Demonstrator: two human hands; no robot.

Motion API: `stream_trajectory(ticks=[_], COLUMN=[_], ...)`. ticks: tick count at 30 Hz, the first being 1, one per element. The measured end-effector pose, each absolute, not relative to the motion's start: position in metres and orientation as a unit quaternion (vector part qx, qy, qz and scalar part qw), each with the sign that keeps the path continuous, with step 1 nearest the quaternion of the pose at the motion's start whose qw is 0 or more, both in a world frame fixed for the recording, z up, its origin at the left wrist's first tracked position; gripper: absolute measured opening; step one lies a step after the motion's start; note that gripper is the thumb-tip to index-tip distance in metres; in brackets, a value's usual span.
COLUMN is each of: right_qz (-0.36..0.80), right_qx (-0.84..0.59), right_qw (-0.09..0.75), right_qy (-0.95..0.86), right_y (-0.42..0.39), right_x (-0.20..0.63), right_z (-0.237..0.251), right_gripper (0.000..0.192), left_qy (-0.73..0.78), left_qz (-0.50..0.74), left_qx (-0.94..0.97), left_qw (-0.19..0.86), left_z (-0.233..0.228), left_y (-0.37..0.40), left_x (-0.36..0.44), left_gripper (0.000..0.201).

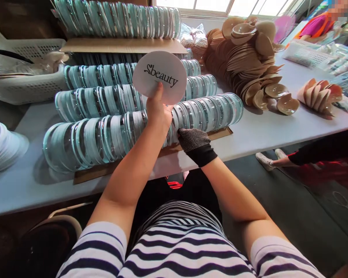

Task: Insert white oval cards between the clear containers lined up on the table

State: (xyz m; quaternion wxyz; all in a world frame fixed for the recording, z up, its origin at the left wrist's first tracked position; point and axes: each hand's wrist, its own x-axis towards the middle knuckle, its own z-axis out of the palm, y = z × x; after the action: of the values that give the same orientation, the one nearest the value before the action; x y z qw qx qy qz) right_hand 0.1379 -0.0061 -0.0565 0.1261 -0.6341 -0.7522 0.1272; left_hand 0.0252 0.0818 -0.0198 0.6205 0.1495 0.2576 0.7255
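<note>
Striped sleeves (174, 247) are filling the bottom of the view, and both forearms are reaching forward from them over the near edge of the pale table (23, 185). Right hand (195, 142), wearing a dark dotted glove, is resting against the nearest row of clear round cases (139, 131), which are lying on edge, packed side by side on a strip of cardboard (98, 172); its fingers are tucked among the cases, so I cannot tell whether they are gripping one. Left hand (159, 112) is bare and is holding up a round white card (160, 77) printed with the word "beauty", pinching its lower edge between thumb and fingers, the card facing the camera just above the front rows. Behind it, more rows of the same cases (104, 96) are lying in parallel, and a further stack (118, 17) is sitting on a cardboard sheet (121, 45) laid over them. At the left edge, a pile of white discs (2, 144) is resting on the table, with a white perforated basket (26, 77) beyond it. To the right, a heap of beige cup-shaped pads (249, 58) is spreading across the table, with a smaller fanned group (320, 94) near it. Another person's legs and white shoes (266, 160) are showing under the table's right end.
</note>
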Motion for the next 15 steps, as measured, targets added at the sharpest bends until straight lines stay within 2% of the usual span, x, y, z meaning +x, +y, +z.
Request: stream_trajectory(ticks=[2,4,5,7,9,13,15], right_qz=[0.306,0.462,0.509,0.517,0.431,0.13,-0.003], right_qx=[-0.588,-0.517,-0.486,-0.478,-0.527,-0.575,-0.57], right_qw=[0.169,0.232,0.258,0.293,0.315,0.438,0.422], right_qy=[-0.729,-0.682,-0.662,-0.647,-0.662,-0.678,-0.705], right_y=[-0.007,-0.011,-0.012,-0.009,0.002,0.042,0.053], right_x=[0.144,0.152,0.157,0.166,0.175,0.182,0.174], right_z=[-0.057,-0.059,-0.059,-0.056,-0.048,-0.018,-0.004], right_gripper=[0.019,0.034,0.042,0.048,0.045,0.05,0.059], left_qy=[0.237,0.228,0.23,0.242,0.255,0.282,0.278], left_qz=[0.735,0.742,0.745,0.749,0.753,0.76,0.77], left_qx=[0.154,0.162,0.167,0.174,0.174,0.172,0.181], left_qw=[0.617,0.609,0.604,0.592,0.582,0.56,0.546], left_z=[-0.02,-0.02,-0.02,-0.019,-0.017,-0.015,-0.015], left_y=[0.08,0.077,0.076,0.075,0.074,0.074,0.074], left_x=[0.026,0.029,0.03,0.034,0.037,0.044,0.047], left_gripper=[0.051,0.051,0.049,0.043,0.034,0.019,0.018])
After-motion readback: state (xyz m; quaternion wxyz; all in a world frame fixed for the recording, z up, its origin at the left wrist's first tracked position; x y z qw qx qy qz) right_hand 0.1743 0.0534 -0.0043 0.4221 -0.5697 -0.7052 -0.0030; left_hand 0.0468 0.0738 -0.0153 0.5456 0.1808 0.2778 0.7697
